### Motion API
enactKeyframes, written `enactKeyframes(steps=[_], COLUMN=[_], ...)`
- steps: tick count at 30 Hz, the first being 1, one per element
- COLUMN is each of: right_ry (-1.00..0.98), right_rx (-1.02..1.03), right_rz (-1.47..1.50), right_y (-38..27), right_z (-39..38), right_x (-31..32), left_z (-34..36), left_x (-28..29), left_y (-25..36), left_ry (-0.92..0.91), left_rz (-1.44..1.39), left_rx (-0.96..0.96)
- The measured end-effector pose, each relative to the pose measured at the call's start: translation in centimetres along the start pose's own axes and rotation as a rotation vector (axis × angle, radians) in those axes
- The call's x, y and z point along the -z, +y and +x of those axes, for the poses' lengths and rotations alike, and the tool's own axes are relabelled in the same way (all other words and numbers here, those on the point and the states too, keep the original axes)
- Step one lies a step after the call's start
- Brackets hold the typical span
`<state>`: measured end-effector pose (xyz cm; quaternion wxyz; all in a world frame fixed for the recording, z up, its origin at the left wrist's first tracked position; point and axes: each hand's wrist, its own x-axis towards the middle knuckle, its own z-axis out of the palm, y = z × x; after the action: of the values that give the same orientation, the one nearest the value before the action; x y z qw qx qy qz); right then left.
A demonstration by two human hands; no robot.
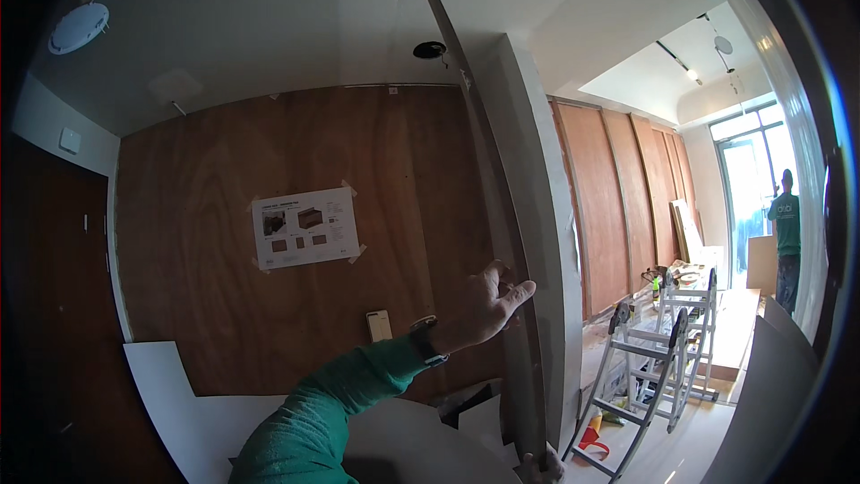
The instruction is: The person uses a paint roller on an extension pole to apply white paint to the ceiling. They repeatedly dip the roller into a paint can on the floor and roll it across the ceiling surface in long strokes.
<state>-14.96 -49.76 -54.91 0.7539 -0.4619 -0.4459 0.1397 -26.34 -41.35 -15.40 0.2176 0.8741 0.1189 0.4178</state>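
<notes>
A long narrow grey strip runs from the ceiling down past the lower edge, beside a grey wall column. My left hand, in a green sleeve with a wristwatch, is closed on it at mid-height. My right hand grips it low down, mostly hidden at the bottom edge. Behind the strip is a plywood wall with a taped paper sheet. A pale rectangular object shows just left of my left hand.
A dark door is at left, white boards low by the plywood. Aluminium ladders and scattered materials stand at right. Another person in a green shirt stands by the bright window. A round ceiling fitting hangs upper left.
</notes>
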Motion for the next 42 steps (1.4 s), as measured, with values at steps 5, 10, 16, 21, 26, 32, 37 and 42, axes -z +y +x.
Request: enactKeyframes(steps=[5, 10, 16, 21, 26, 32, 37, 42], right_ry=[0.067, 0.084, 0.099, 0.102, 0.077, 0.033, 0.058, 0.006], right_rx=[-0.052, -0.054, -0.067, -0.005, -0.084, -0.173, 0.100, 0.060], right_rz=[-0.028, -0.035, 0.154, -0.022, -0.092, -0.034, -0.286, -0.311], right_y=[1.0, 1.3, 3.7, -2.7, -4.0, -5.3, -2.2, -4.5], right_z=[-0.7, -0.8, -0.5, 0.9, 1.8, 4.0, 7.5, 10.7], right_x=[0.8, 1.5, 1.7, 2.7, 2.8, 0.8, -1.8, -4.7], left_z=[-0.3, -0.2, 0.1, 1.7, 2.8, 5.0, 7.6, 9.8], left_x=[-1.0, -1.6, -2.3, -2.7, -2.7, -1.0, 2.1, 4.8], left_y=[1.7, 2.2, 1.9, 1.3, -0.6, -4.6, -8.8, -12.1], left_ry=[-0.026, -0.044, -0.066, -0.063, -0.011, 0.069, 0.090, 0.178], left_rz=[0.066, 0.061, 0.068, 0.003, -0.086, -0.228, -0.240, -0.153], left_rx=[-0.062, -0.036, -0.077, 0.001, 0.045, 0.101, 0.131, 0.125])
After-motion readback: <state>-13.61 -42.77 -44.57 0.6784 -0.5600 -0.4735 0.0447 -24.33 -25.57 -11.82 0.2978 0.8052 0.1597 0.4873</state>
